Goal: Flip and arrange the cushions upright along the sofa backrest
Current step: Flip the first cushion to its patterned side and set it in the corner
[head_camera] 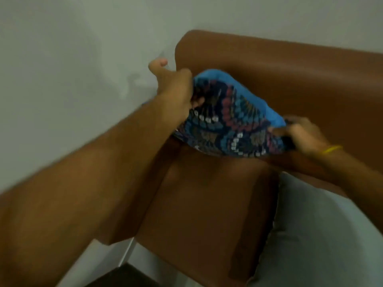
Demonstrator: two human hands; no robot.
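A patterned cushion, blue-backed with dark, red and teal scales, hangs tilted in the air over the brown sofa's left corner. My left hand grips its left edge, thumb raised. My right hand, with a yellow band at the wrist, pinches its right corner. Behind it runs the brown leather sofa backrest. A pale grey cushion lies flat on the seat at the lower right, partly under my right forearm. The picture is blurred by motion.
The sofa armrest runs from the cushion down toward me. A pale wall stands to the left and behind. White floor and a dark object show at the bottom left.
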